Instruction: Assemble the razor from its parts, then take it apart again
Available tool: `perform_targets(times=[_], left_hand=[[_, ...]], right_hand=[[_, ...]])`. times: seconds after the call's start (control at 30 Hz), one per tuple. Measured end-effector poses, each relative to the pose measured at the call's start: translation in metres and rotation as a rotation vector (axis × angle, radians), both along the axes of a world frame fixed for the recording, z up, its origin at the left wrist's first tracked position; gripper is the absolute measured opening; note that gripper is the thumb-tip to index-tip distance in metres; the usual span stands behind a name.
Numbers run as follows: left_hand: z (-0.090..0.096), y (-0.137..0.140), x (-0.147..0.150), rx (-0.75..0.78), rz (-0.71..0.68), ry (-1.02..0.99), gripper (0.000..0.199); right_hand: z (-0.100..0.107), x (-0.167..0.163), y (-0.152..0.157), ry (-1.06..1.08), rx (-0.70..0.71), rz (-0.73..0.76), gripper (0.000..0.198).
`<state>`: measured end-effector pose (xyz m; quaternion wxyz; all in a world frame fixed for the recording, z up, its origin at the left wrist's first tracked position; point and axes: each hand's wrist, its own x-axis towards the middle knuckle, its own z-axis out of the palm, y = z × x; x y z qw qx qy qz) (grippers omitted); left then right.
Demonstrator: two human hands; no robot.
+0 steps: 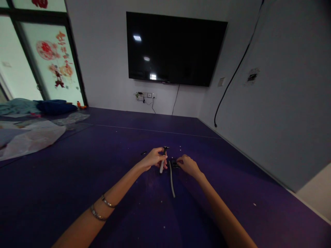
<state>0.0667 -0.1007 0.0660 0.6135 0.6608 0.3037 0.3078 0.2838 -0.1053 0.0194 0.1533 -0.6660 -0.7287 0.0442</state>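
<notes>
Grey strip point(172, 181), thin and tube-like, lies on the purple floor point(103, 172) between the two hands, long axis roughly 12 to 6, lower end drifting toward 5. Its top end is just beside both sets of fingertips, the left ones slightly nearer; the rest runs toward the person, apart from both hands.

Left hand point(153, 159) pinches a razor-like tool point(162, 167) between thumb and fingers: dark head up near 12, pale handle down at 6, whole thing leaning a bit toward 1. So tool and strip sit side by side, near parallel, strip at about 4 o'clock from the tool.

Right hand point(190, 165) comes in from 4, fingers bunched, tips on a dark piece point(175, 164). That piece sits at 9 from the right hand, 3 from the left, right hand nearer. Small and dim here, so can't tell if it's pinched or only touched, or whether it joins the strip.

Small black piece point(143, 153) lies loose at 10 from the left hand, near it. Wall screen point(178, 48) well off at 12; plastic sheeting point(38, 141) well apart at 10.
</notes>
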Motion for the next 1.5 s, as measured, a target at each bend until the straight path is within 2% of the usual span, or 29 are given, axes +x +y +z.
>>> perform_targets(times=[0.33,0.6,0.7,0.87,1.07,1.27,1.5], left_hand=[[-0.003,0.000,0.001,0.001,0.010,0.021,0.018],[-0.003,-0.001,0.004,-0.010,0.066,0.043,0.018],[-0.002,-0.001,0.006,0.005,0.110,0.048,0.021],[-0.002,-0.001,0.008,0.035,0.197,0.064,0.019],[-0.008,0.001,0.012,0.160,0.266,0.092,0.017],[-0.017,-0.003,0.017,0.402,0.350,0.085,0.023],[-0.022,-0.018,0.026,0.594,0.434,0.146,0.017]], right_hand=[[-0.006,-0.004,0.001,0.008,-0.015,0.053,0.022],[-0.008,-0.001,0.004,0.088,0.102,0.071,0.017],[0.001,-0.001,0.006,0.229,0.131,0.111,0.019],[0.019,-0.005,0.004,0.600,0.155,0.196,0.024],[0.034,-0.007,0.000,0.751,0.135,0.159,0.025],[0.041,-0.011,-0.002,0.850,0.161,0.128,0.022],[0.056,-0.022,-0.011,1.059,0.168,0.243,0.017]])
